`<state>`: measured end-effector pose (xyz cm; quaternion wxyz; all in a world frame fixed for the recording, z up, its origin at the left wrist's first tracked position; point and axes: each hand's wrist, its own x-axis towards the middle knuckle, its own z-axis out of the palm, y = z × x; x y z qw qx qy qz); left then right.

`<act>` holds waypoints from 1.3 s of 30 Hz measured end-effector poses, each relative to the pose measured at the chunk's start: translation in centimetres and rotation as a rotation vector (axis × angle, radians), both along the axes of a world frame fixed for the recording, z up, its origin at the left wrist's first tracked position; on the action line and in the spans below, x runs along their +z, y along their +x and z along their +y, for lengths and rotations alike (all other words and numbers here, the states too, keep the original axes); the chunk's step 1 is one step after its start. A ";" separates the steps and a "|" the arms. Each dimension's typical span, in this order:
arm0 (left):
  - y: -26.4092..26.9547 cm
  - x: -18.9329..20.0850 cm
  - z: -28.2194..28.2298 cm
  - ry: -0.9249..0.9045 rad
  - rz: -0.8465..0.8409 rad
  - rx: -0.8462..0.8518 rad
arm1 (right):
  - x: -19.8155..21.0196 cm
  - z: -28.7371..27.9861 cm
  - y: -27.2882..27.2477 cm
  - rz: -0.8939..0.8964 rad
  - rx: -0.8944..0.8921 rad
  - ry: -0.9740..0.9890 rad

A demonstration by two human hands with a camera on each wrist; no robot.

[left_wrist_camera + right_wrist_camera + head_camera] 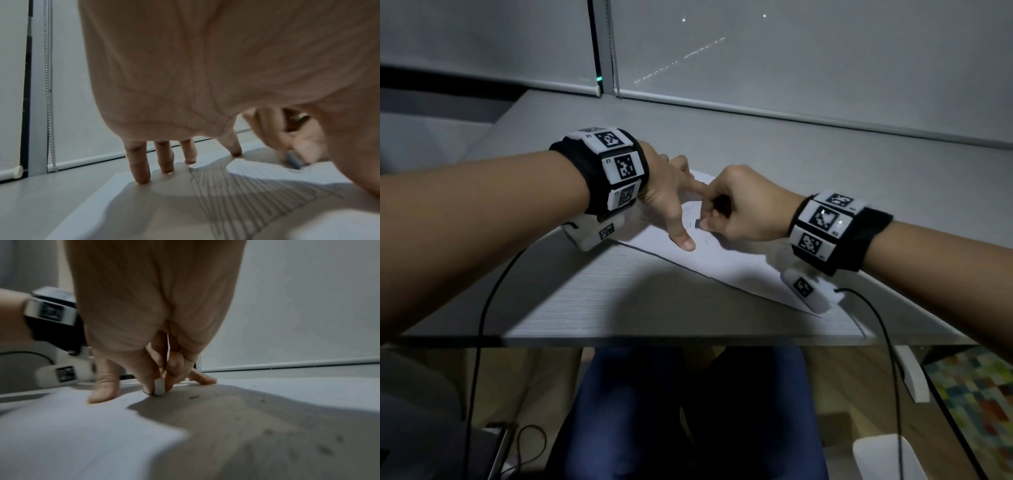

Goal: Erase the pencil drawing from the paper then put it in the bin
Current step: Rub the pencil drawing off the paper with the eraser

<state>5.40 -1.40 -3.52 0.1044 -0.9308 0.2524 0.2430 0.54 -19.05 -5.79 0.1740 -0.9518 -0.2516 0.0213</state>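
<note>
A white sheet of paper (pixel 726 260) lies on the grey desk (pixel 654 301). Pencil hatching (pixel 236 191) covers part of it in the left wrist view. My left hand (pixel 671 202) presses the sheet down with straight, spread fingers (pixel 141 170), thumb near the front. My right hand (pixel 736 212) pinches a small pale eraser (pixel 159 387) between thumb and fingers, its lower end on the paper beside the left thumb. In the head view the eraser (pixel 698 224) shows as a small dark block. Eraser crumbs (pixel 193 397) dot the paper.
Roller blinds (pixel 791 51) with a bead chain (pixel 48 81) stand behind the desk. Cables (pixel 482 308) hang from both wrist bands over the front edge. A white container (pixel 887 459) sits on the floor at the lower right, beside a coloured mat (pixel 976 404).
</note>
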 end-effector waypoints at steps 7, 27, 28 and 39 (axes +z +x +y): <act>-0.1 0.1 0.0 0.008 -0.008 0.008 | -0.4 0.4 -0.6 -0.009 0.020 0.000; 0.1 0.7 -0.6 -0.127 -0.014 -0.027 | 1.0 -6.0 0.6 0.054 -0.177 -0.073; -0.3 0.5 -0.8 -0.129 -0.034 -0.033 | 1.2 -5.8 0.8 0.049 -0.185 -0.058; -0.6 -0.9 -0.7 -0.165 -0.084 -0.054 | 0.0 -1.9 3.4 0.008 -0.028 -0.030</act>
